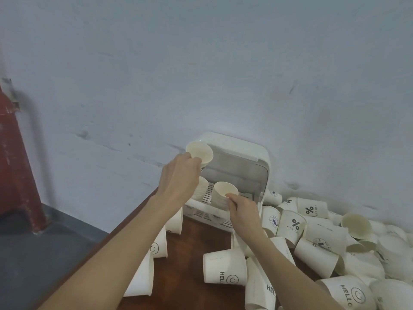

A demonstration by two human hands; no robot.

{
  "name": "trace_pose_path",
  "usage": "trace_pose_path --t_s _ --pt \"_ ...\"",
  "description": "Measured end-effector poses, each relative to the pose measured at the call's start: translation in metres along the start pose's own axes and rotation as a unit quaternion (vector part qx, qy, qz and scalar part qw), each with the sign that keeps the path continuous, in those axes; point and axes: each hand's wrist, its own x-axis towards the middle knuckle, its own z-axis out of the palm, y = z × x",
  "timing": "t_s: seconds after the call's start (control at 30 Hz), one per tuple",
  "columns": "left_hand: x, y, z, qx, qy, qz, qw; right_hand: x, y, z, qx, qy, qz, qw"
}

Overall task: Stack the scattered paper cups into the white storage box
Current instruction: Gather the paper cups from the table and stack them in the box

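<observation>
The white storage box (250, 151) stands open against the wall at the back of a brown table (190, 253). My left hand (178, 177) grips a paper cup (200, 152), mouth toward me, raised in front of the box's upper left corner. My right hand (242, 209) pinches the rim of a second paper cup (223, 193) that stands upright on the box's slatted rack. Another cup (201, 189), partly hidden by my left hand, sits in the box to its left. Many loose cups lie on the table, one printed HELLO (224, 268) in front.
A heap of white cups (335, 240) with printed marks covers the table's right side. Several cups (156, 247) stand under my left forearm near the table's left edge. A red column (17, 166) rises from the grey floor (44, 249) on the left.
</observation>
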Motion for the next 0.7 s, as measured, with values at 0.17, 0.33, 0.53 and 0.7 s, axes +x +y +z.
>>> trace_pose_path --t_s 0.17,0.33,0.53,0.7 --pt "0.009 -0.002 0.021 -0.024 -0.001 -0.007 1.000 -0.001 0.002 0.005 -0.009 0.014 -0.007 1.000" --pt "0.009 -0.003 0.040 -0.037 0.000 0.000 0.999 -0.002 0.004 0.007 -0.013 0.032 -0.024 0.999" --pt "0.006 -0.006 0.056 -0.037 -0.019 0.001 0.999 -0.002 0.008 0.013 -0.013 0.042 -0.027 0.999" --pt "0.013 -0.009 0.056 -0.023 -0.041 -0.013 0.999 -0.001 0.010 0.016 -0.014 0.045 -0.031 0.998"
